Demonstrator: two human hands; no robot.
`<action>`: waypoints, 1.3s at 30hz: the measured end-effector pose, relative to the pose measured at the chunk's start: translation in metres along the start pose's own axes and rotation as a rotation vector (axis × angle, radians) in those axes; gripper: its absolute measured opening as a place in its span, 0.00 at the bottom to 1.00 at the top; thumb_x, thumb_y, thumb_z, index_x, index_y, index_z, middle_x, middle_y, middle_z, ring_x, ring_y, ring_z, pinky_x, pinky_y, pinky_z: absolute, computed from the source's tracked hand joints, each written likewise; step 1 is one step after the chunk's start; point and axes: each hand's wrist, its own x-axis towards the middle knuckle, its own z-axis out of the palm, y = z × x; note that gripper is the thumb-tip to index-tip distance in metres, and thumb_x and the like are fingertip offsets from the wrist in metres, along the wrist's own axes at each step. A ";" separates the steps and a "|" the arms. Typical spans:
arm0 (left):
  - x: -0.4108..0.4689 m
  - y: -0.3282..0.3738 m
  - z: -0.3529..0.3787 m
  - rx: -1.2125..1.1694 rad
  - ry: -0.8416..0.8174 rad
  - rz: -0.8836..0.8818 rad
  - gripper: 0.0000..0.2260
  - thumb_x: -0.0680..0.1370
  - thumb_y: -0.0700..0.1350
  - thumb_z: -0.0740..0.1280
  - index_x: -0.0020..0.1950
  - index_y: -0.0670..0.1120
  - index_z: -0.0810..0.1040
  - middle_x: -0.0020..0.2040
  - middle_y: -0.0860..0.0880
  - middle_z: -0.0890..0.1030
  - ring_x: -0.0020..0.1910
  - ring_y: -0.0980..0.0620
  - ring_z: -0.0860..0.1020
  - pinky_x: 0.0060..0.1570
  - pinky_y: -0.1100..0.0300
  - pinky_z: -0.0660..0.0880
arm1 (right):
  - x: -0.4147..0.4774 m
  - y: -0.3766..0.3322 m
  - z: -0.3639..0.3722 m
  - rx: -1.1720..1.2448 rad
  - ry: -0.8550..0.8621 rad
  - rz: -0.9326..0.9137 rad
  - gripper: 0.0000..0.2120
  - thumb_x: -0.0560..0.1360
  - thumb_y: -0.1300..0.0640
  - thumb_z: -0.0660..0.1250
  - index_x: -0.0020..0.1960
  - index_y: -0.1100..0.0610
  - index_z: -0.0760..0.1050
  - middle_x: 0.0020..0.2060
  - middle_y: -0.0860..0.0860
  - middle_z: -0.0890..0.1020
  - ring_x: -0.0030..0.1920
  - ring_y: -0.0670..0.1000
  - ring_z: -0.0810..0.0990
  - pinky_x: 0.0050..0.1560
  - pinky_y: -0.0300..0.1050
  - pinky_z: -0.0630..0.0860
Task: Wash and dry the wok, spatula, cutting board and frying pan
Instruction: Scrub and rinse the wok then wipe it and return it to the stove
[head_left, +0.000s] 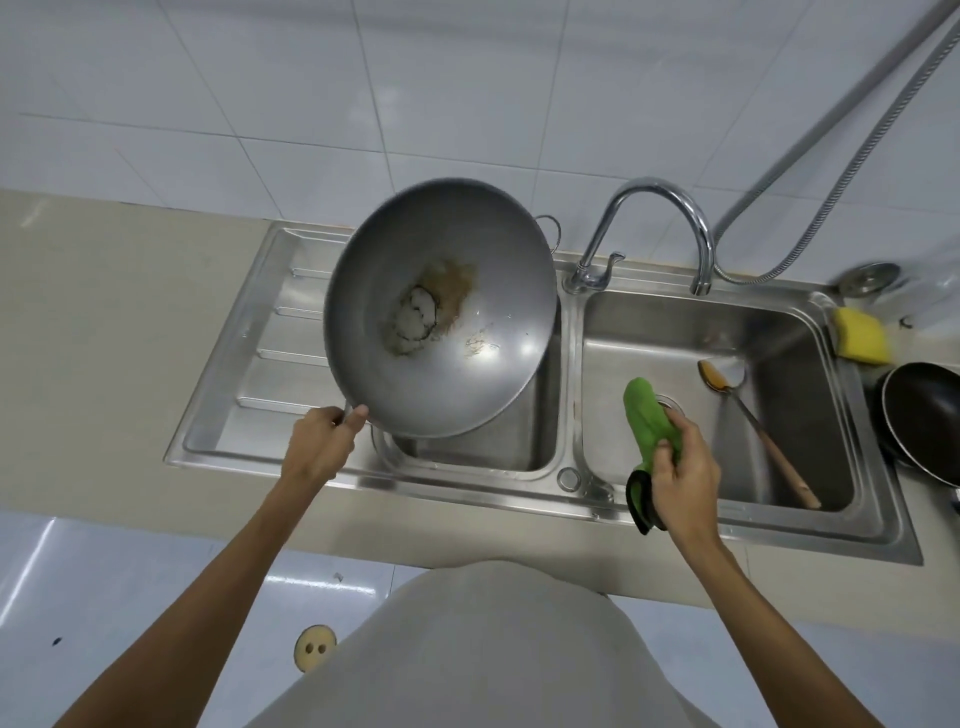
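Nearest, the left hand (322, 447) curls tightly round the wok's (457, 353) handle at its near rim and holds the wok tipped up over the left basin (498, 447) of the sink (569, 364), bowl facing the camera. The right hand (685, 473) grips a green cloth (647, 415), fingers wrapped round its lower half, above the near part of the right basin (649, 338). The cloth is well apart from the wok.

By my reading the job is at its start. A patch of white and brown residue (426, 312) sits in the wok's middle, so the wok is not yet scrubbed, and scrubbing it looks like the step in hand.

Further in, the spatula (753, 415) lies on the floor of the right basin with brown smears on its blade — not washed either, it seems. At the right edge the dark frying pan (924, 415) sits on the counter beside the sink; I cannot tell whether it is clean. The cutting board is not in view.

A yellow sponge (860, 335) rests on the sink's far right corner. Behind, no water shows at the tap (704, 249). All four pieces appear to be left to wash — and then to dry.
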 end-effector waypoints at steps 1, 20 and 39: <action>0.000 0.001 0.006 -0.033 -0.028 -0.022 0.22 0.81 0.57 0.63 0.41 0.38 0.78 0.32 0.44 0.80 0.27 0.46 0.75 0.22 0.58 0.71 | -0.002 0.000 -0.001 0.003 -0.002 0.007 0.20 0.80 0.66 0.60 0.71 0.56 0.69 0.61 0.55 0.79 0.55 0.47 0.75 0.55 0.45 0.74; 0.015 0.024 0.067 -0.279 -0.432 -0.285 0.23 0.84 0.58 0.56 0.38 0.44 0.73 0.23 0.52 0.72 0.20 0.58 0.67 0.19 0.66 0.65 | -0.011 -0.002 -0.007 -0.011 -0.018 0.054 0.19 0.80 0.68 0.60 0.69 0.58 0.71 0.54 0.58 0.81 0.48 0.54 0.78 0.42 0.34 0.71; 0.043 0.001 0.093 -0.179 -0.466 -0.376 0.24 0.83 0.62 0.56 0.41 0.44 0.74 0.25 0.51 0.73 0.22 0.56 0.68 0.23 0.63 0.66 | 0.009 -0.004 0.003 -0.029 -0.093 0.108 0.19 0.81 0.67 0.60 0.70 0.58 0.71 0.49 0.55 0.79 0.41 0.47 0.79 0.36 0.37 0.73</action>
